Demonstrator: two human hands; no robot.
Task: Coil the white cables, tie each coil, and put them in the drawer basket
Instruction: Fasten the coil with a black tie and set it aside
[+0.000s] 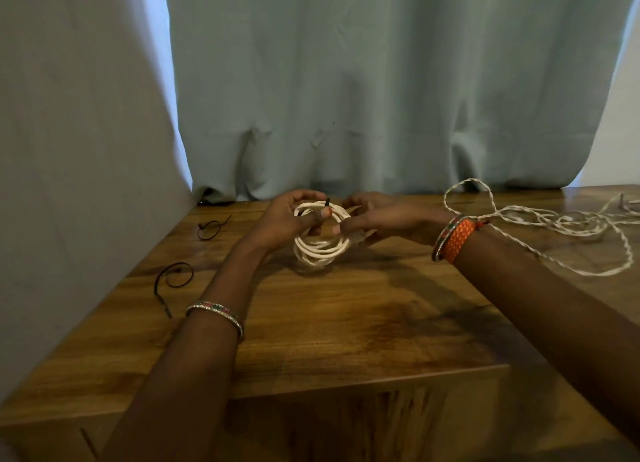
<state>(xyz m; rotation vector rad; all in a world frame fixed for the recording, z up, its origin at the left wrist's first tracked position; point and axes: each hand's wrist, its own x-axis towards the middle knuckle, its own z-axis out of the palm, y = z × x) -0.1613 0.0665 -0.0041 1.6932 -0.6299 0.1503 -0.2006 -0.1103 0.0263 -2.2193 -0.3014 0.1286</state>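
A white cable coil stands upright just above the wooden table, held between both hands. My left hand grips its top left, thumb pressed on the strands beside a short black tie sticking up from the coil. My right hand holds the coil's right side, fingers curled around the strands. A loose, twisted white cable sprawls over the table at the right, one loop passing behind my right wrist. No drawer basket is in view.
Two black ties lie on the table's left part, one curled near the edge and one looped farther back. A grey-green curtain hangs behind the table. A pale wall borders the left side.
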